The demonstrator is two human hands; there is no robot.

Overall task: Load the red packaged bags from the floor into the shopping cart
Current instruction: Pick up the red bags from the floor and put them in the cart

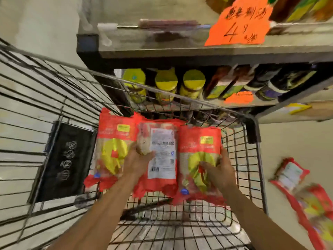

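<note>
My left hand [137, 162] has its fingers curled around the middle red bag [162, 156], the one with its white label facing up. My right hand [219, 170] wraps its fingers over the red bag beside it [200, 159]. A third red bag [112, 148] lies just to the left, touching the middle one. All three sit side by side in the wire shopping cart [241, 159]. More red bags [304, 195] lie on the floor to the right of the cart. Behind the cart is a shelf [180, 53] with yellow-lidded jars [166, 83].
</note>
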